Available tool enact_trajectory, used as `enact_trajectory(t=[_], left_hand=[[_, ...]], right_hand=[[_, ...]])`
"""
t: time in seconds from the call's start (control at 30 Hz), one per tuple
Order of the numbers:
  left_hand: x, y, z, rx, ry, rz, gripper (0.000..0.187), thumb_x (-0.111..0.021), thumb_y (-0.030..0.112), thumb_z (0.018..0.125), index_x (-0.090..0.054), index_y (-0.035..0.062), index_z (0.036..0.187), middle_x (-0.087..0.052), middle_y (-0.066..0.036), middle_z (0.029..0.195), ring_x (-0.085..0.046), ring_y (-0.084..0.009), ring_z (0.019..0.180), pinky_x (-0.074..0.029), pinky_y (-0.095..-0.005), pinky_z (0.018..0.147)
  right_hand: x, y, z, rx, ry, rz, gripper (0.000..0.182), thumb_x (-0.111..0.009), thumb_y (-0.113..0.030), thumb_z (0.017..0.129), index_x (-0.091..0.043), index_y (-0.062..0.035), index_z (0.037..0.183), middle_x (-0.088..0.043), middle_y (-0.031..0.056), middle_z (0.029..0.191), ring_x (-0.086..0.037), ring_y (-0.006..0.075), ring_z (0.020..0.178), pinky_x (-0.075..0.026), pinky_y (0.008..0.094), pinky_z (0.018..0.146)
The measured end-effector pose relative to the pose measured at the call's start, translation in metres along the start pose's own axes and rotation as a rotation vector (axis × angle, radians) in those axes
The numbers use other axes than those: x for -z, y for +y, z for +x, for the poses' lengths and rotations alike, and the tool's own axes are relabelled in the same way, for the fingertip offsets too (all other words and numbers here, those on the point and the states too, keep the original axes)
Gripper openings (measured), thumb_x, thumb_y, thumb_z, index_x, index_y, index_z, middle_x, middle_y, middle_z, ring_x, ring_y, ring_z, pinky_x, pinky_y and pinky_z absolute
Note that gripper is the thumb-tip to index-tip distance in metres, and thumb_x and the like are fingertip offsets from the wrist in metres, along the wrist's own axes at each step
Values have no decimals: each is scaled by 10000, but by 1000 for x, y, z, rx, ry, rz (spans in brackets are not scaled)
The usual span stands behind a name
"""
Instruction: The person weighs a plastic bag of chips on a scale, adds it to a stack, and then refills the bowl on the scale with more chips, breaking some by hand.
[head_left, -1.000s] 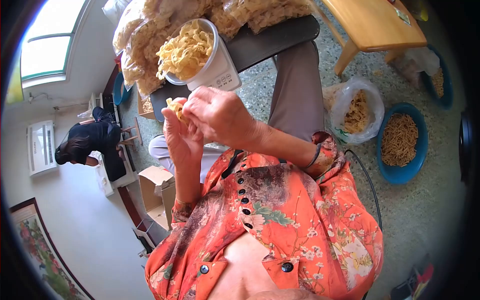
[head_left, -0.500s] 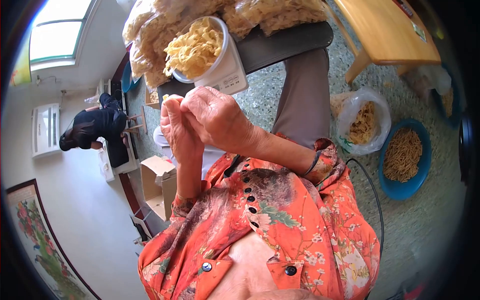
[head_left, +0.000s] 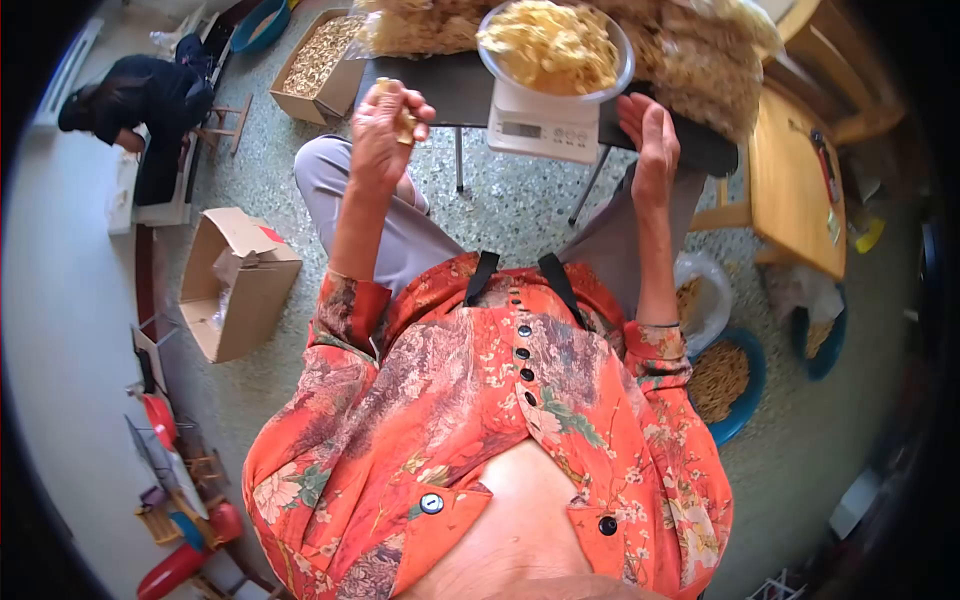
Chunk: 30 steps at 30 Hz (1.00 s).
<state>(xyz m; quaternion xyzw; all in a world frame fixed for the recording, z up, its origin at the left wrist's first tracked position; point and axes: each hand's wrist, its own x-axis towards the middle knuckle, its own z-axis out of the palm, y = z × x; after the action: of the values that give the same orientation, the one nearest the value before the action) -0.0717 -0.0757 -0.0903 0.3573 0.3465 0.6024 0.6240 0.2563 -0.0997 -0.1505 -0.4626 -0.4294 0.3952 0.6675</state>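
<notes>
My left hand [head_left: 388, 130] is raised to the left of a white digital scale [head_left: 545, 130], its fingers closed around a thin yellowish dried piece [head_left: 405, 124]. A clear plastic bowl [head_left: 628, 72] rests on the scale, heaped with crinkled pale-yellow dried pieces [head_left: 550, 45]. My right hand [head_left: 650, 140] is just right of the scale and below the bowl's rim. Its fingers are stretched out, and nothing shows in them. The scale sits at the near edge of a dark bench [head_left: 440, 88].
Plastic bags of dried pieces [head_left: 690, 70] lie behind the bowl. A filled cardboard box [head_left: 300, 100] and an open carton [head_left: 235, 290] stand left. At right are a wooden chair [head_left: 795, 190] and a blue basin [head_left: 750, 400] of brown sticks. Another person [head_left: 140, 100] bends at far left.
My hands were together in front of me; they are now apart, the left one with the dried piece and the right one beside the scale. The camera view has turned.
</notes>
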Motion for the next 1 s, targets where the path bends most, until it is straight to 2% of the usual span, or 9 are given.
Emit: enact_trajectory(t=[0.07, 0.17, 0.2, 0.3, 0.4, 0.5, 0.53, 0.7, 1.0], left_hand=[[-2, -18, 11, 16, 13, 43, 143, -595, 198, 1017, -586, 65, 965, -640, -75, 807, -661, -166, 651, -486, -247, 447], [-17, -44, 23, 28, 8, 90, 167, -607, 214, 1014, -579, 53, 979, -629, -69, 796, -644, -137, 623, -462, -244, 413], [-26, -49, 27, 46, 53, 133, 176, -597, 220, 1019, -570, 47, 995, -626, -71, 804, -629, -131, 599, -443, -239, 394], [-42, -58, 35, 38, 74, 247, 201, -567, 225, 1034, -552, 26, 1014, -659, -92, 905, -576, -78, 602, -424, -207, 394], [-61, -53, 35, 31, 51, 187, 218, -553, 217, 1034, -540, -1, 1042, -659, -115, 1034, -546, -51, 600, -422, -197, 400], [-78, -45, 32, 59, 50, 221, 294, -542, 258, 1036, -557, -23, 1118, -624, -80, 710, -465, -72, 452, -374, -228, 399], [-82, -46, 33, 92, 58, 197, 313, -538, 268, 1037, -563, -29, 1134, -563, -57, 591, -421, -83, 399, -351, -240, 400], [-88, -53, 36, 110, -30, 233, 276, -530, 255, 1038, -535, -18, 1078, -579, -75, 603, -426, -77, 400, -357, -246, 397], [-106, -62, 33, 93, -55, 257, 297, -531, 255, 1033, -542, -29, 1120, -583, -71, 599, -436, -79, 397, -358, -246, 400]], right_hand=[[4, 7, 8, -28, -13, 43, 623, -369, -480, 1073, -552, 83, 1268, -631, 202, 1212, -609, 266, 1137, -459, 388, 1024], [10, 13, 14, -23, 14, 97, 629, -342, -486, 1076, -530, 72, 1298, -619, 184, 1232, -601, 264, 1152, -443, 391, 1046], [13, 12, 13, -35, -4, 78, 651, -299, -484, 1083, -460, 78, 1369, -589, 203, 1309, -574, 282, 1228, -417, 405, 1076], [19, 12, 12, -12, -2, 73, 642, -302, -506, 1078, -475, 48, 1353, -590, 176, 1326, -571, 256, 1234, -414, 398, 1071], [24, 6, 13, -4, -55, 93, 675, -290, -537, 1069, -458, 35, 1385, -550, 174, 1390, -550, 271, 1266, -402, 417, 1087], [20, -13, 11, -9, -65, 57, 699, -276, -552, 1065, -420, 29, 1427, -525, 170, 1425, -520, 277, 1305, -391, 430, 1107], [20, -20, 11, -16, -84, 18, 710, -267, -557, 1063, -389, 23, 1454, -496, 159, 1458, -495, 273, 1332, -381, 434, 1122], [22, -28, 12, -74, 56, -27, 705, -240, -554, 1067, -378, 9, 1469, -460, 144, 1488, -484, 265, 1336, -373, 423, 1124], [37, -26, 16, -63, 20, 107, 750, -169, -577, 1061, -420, 15, 1447, -517, 133, 1438, -470, 241, 1336, -327, 418, 1145]])
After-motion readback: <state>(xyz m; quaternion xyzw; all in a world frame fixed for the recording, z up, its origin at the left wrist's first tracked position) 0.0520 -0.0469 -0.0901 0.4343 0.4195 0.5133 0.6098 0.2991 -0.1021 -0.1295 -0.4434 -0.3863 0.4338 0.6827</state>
